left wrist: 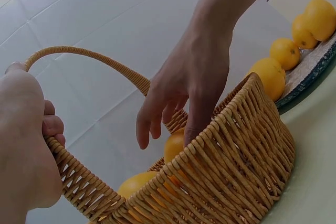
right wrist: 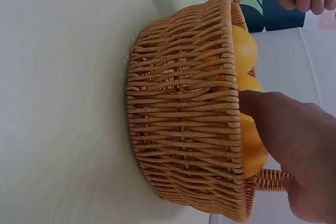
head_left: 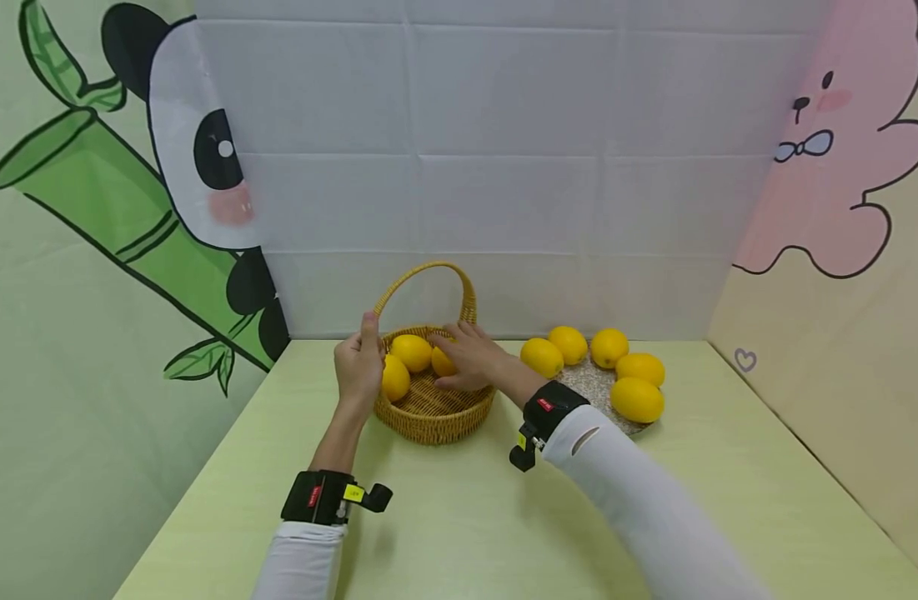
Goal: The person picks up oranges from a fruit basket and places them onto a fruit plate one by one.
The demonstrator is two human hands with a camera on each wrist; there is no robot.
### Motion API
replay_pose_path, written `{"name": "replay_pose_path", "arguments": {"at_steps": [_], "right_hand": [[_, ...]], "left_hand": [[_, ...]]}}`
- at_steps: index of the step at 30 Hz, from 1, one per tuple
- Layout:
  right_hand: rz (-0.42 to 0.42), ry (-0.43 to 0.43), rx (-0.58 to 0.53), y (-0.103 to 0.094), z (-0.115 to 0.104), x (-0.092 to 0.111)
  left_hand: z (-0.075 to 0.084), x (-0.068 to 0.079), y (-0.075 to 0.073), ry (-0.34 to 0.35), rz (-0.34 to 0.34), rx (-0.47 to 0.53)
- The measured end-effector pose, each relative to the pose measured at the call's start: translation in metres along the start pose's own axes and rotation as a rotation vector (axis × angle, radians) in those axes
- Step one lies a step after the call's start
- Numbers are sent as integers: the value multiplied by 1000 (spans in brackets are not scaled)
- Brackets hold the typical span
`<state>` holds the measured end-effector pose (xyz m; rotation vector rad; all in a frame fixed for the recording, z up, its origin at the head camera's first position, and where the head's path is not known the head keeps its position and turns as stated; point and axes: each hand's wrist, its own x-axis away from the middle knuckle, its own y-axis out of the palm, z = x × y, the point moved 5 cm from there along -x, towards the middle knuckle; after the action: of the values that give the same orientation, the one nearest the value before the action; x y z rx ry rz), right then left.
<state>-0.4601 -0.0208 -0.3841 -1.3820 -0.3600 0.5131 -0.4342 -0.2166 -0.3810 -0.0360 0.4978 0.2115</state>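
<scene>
"How does the basket (head_left: 433,430) look?"
"Round, honey-brown, woven, with an arched handle (head_left: 469,302). It stands on the pale surface (head_left: 459,521), smooth yellow lemons (head_left: 411,353) inside."
"And each grip?"
"The left grip (head_left: 358,364) curls round the handle; the right grip (head_left: 469,358), fingers loosely spread, clasps nothing, just over one lemon."

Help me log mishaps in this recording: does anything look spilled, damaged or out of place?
Only one thing: the right sleeve has a slit near the wristband, a gap in the cloth, perhaps a thumb hole. Otherwise nothing stands out: the basket stands upright, and the visible lemons lie in it or on the plate.
</scene>
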Motion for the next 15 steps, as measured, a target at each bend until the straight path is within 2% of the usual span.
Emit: {"name": "replay_pose_path", "arguments": {"at_steps": [8, 15], "right_hand": [[-61, 54, 29, 14, -12, -13], [-87, 69, 88, 24, -23, -20]], "left_hand": [[-1, 2, -9, 0, -15, 4], [-1, 3, -16, 13, -34, 17]]}}
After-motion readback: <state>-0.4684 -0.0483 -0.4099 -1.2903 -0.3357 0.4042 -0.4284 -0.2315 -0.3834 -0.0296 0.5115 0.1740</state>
